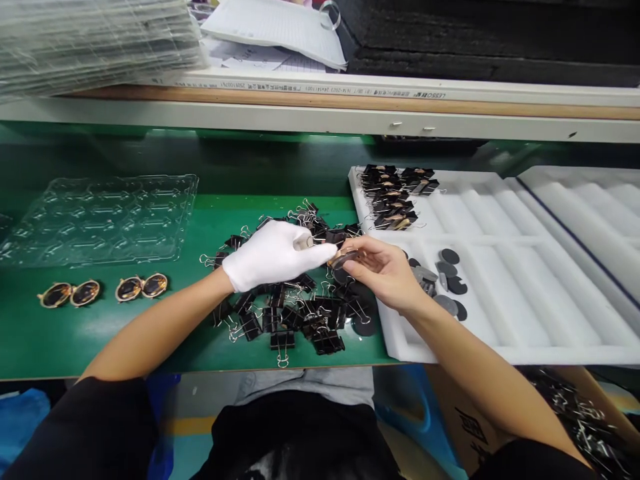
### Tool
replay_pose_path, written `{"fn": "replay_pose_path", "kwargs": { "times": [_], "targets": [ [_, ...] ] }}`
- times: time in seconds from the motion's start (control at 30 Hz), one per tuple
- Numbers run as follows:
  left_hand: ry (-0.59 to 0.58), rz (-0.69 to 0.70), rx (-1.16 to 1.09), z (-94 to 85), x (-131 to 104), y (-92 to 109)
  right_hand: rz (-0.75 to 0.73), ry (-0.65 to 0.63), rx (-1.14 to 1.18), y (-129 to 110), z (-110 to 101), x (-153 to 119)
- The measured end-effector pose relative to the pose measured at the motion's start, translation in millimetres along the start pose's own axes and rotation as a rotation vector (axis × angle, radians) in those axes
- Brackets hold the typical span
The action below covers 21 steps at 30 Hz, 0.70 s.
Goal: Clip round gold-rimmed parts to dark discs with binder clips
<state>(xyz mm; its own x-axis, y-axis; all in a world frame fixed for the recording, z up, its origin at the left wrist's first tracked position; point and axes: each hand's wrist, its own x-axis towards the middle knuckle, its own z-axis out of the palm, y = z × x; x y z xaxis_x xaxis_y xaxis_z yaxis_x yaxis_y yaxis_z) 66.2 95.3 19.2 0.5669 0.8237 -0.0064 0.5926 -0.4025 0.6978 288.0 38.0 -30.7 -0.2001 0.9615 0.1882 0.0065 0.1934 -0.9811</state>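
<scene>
My left hand [280, 255], in a white glove, reaches over a heap of black binder clips [283, 317]. Its fingers are bent, and the fingertips meet a small dark, gold-edged piece [345, 259]. My bare right hand [383, 270] pinches that piece between thumb and fingers, beside the left edge of the white foam tray [395, 333]. Clips holding small pieces stand in a cluster [393, 200] in the tray's upper left. Dark round discs [450, 256] lie in the tray, right of my right hand.
Two pairs of round, gold-rimmed lenses [70, 293] lie on the green table [100, 340] at left. Behind them is a clear moulded plastic tray [105, 220]. A shelf edge [300, 120] crosses behind. A second foam tray [590, 200] is at right.
</scene>
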Motion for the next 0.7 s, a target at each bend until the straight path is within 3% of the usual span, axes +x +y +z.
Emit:
{"fn": "replay_pose_path", "kwargs": {
  "times": [0.17,0.33,0.5,0.7],
  "targets": [
    [0.126,0.099,-0.005,-1.3,1.5,-6.3,0.045,-0.004,0.107,-4.8,-5.9,2.1],
    [0.221,0.332,0.049,-3.7,0.4,-11.4,0.158,0.039,0.169,-10.2,-19.5,6.7],
    [0.237,0.52,0.097,-0.4,0.3,-14.3,0.104,0.019,0.103,-12.7,-24.9,6.5],
    [0.252,0.599,0.135,5.4,1.0,-15.7,0.057,0.015,0.016,-15.7,-21.3,6.8]
  ]
}}
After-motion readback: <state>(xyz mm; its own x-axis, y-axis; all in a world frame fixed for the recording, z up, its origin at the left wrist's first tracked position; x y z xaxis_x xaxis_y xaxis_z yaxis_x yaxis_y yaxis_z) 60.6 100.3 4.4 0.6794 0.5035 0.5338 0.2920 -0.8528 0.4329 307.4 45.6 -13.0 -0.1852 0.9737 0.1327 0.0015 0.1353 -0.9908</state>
